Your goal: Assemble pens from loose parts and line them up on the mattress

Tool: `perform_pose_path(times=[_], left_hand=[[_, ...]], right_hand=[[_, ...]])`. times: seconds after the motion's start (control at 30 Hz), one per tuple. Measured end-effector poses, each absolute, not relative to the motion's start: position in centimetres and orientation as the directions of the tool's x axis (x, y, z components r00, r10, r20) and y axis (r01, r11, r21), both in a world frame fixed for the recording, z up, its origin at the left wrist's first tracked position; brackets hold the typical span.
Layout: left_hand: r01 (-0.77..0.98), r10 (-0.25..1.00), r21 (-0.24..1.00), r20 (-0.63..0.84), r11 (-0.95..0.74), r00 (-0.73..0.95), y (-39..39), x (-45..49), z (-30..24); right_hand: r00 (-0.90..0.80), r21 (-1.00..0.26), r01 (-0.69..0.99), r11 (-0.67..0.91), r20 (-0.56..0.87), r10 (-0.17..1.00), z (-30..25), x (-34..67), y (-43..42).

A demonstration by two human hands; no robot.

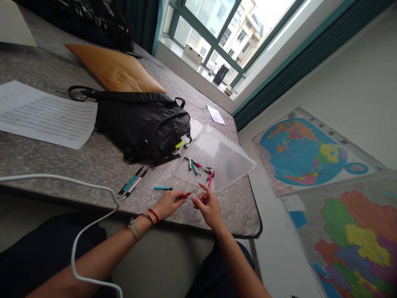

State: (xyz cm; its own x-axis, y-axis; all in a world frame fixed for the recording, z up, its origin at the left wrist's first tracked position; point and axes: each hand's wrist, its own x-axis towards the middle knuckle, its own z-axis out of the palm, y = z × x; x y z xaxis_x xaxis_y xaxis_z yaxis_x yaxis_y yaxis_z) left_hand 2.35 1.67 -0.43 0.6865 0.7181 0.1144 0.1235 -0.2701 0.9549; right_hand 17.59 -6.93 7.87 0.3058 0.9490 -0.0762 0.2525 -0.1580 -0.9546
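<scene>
L hand (170, 203) pinches red pen (186, 195); R hand (211, 208) near, can't tell its grip tbh; clear plastic tray (231, 157) just beyond

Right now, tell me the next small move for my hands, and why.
Probably bring the right hand in to the free end of the red pen piece: the left hand grips that piece with its end pointing toward the right hand, which is close by. Whether the right hand already pinches a slim part is too small to tell.

The translucent box (231, 159) looks smooth, glossy plastic, the backpack (136, 124) faintly shiny cloth, the envelope (116, 70) creased paper.
</scene>
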Motion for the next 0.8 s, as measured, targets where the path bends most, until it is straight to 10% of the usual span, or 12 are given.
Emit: perform_pose_path(times=[0.3,0.57,0.8], left_hand=[[0.102,0.722,0.962,0.118,-0.254,0.682,1.9,2.4,-0.9],[0.146,0.722,0.955,0.089,-0.257,0.686,1.8,1.9,-1.7],[0.179,0.759,0.961,0.045,-0.21,0.649,1.8,1.8,-2.3]], right_hand=[[0.405,-0.865,0.409,-0.289,-0.111,0.908,5.1,21.6,-8.6],[0.512,-0.314,0.834,-0.454,0.134,0.849,-2.3,23.6,-11.4],[0.498,-0.175,0.86,-0.48,0.076,0.864,-2.5,23.6,-11.0]])
